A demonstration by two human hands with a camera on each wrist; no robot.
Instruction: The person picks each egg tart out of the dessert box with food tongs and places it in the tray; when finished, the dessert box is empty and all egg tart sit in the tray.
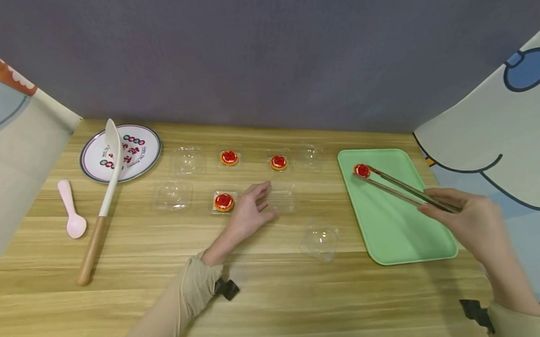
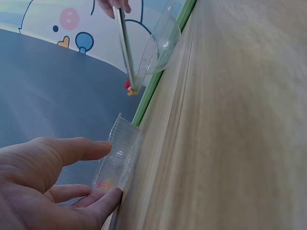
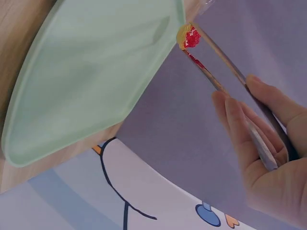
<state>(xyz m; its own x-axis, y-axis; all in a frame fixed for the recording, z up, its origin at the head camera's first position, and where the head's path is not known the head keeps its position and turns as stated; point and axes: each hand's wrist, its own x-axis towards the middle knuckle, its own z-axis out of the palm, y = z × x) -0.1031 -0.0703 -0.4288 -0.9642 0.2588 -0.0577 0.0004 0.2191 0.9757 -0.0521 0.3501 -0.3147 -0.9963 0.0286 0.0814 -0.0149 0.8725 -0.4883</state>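
My right hand [image 1: 476, 217] holds a pair of metal tongs [image 3: 225, 57]. Between the tong tips is a small tart with a red top [image 1: 362, 170], over the far left corner of a green tray [image 1: 399, 224]. My left hand [image 1: 248, 213] is at the left side of a clear plastic container [image 1: 283, 201] on the table. In the left wrist view its fingertips [image 2: 103, 149] are right at the container's edge, one finger stretched out straight. Another red-topped tart [image 1: 224, 202] sits in a clear container just left of that hand.
Two more tarts [image 1: 229, 157] sit in clear containers at the back. Clear domed lids [image 1: 321, 239] lie around them. At the left are a patterned plate [image 1: 139, 165], a long-handled spoon [image 1: 96, 241] lying across it and a pink spoon [image 1: 75, 224]. A grey partition [image 1: 256, 62] rises behind the table.
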